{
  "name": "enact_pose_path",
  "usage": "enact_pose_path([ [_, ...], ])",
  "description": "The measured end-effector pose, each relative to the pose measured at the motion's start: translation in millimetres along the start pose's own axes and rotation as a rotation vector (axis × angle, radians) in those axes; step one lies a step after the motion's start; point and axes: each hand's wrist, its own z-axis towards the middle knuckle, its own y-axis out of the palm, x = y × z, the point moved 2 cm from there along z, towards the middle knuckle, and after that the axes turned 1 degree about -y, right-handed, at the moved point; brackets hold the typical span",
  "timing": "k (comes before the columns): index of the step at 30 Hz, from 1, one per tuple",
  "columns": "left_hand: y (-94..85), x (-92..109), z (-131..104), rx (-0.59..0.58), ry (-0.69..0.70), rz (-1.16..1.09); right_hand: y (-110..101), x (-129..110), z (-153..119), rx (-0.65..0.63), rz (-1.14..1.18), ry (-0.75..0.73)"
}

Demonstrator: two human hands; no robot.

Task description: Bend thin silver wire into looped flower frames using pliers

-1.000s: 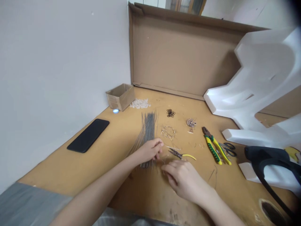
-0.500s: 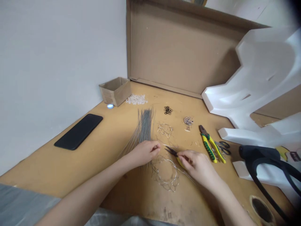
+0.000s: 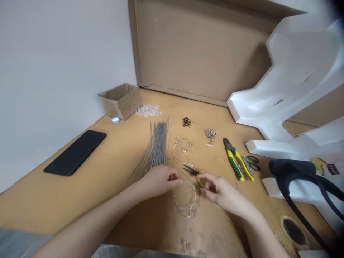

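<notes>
My left hand (image 3: 163,181) has its thumb and forefinger closed at the upper left edge of a silver wire ring (image 3: 195,202) with looped wire round its rim; the exact contact is partly hidden. My right hand (image 3: 221,191) is right of the ring, forefinger over the yellow handle of needle-nose pliers (image 3: 191,170), thumb apart and lower, near the ring's edge. The pliers' dark jaws are parted and point left. A bundle of straight grey wires (image 3: 159,143) lies beyond my left hand. A second wire ring (image 3: 184,145) lies behind the pliers.
Yellow-green pliers (image 3: 236,161) and scissors (image 3: 252,163) lie right. Behind are black rings (image 3: 186,122), a small wire piece (image 3: 211,133), clear beads (image 3: 148,110) and a cardboard box (image 3: 122,104). A black phone-like slab (image 3: 76,152) lies left; white foam (image 3: 255,107) stands right.
My left hand has come down toward me, from beside the plier tips to the wire ring. My right thumb has shifted lower, away from the pliers. The view has turned slightly.
</notes>
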Motion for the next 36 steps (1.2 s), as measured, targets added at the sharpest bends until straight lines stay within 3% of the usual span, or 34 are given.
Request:
enact_pose_path([
  [5, 2.8, -0.1, 1.2, -0.019, -0.015, -0.017, 6.1, -4.7, 2.4, 0.037, 0.136, -0.004],
  [15, 3.4, 0.4, 1.8, -0.034, -0.034, -0.044, 9.6, -7.7, 6.5, 0.104, 0.138, -0.059],
  [27, 3.0, 1.0, 0.9, -0.021, -0.052, -0.049, 7.4, -3.1, 2.4, -0.068, 0.285, 0.014],
  [36, -4.1, 8.9, 0.5, 0.138, 0.023, -0.169, -2.2, -11.5, 2.5, 0.146, 0.406, -0.040],
])
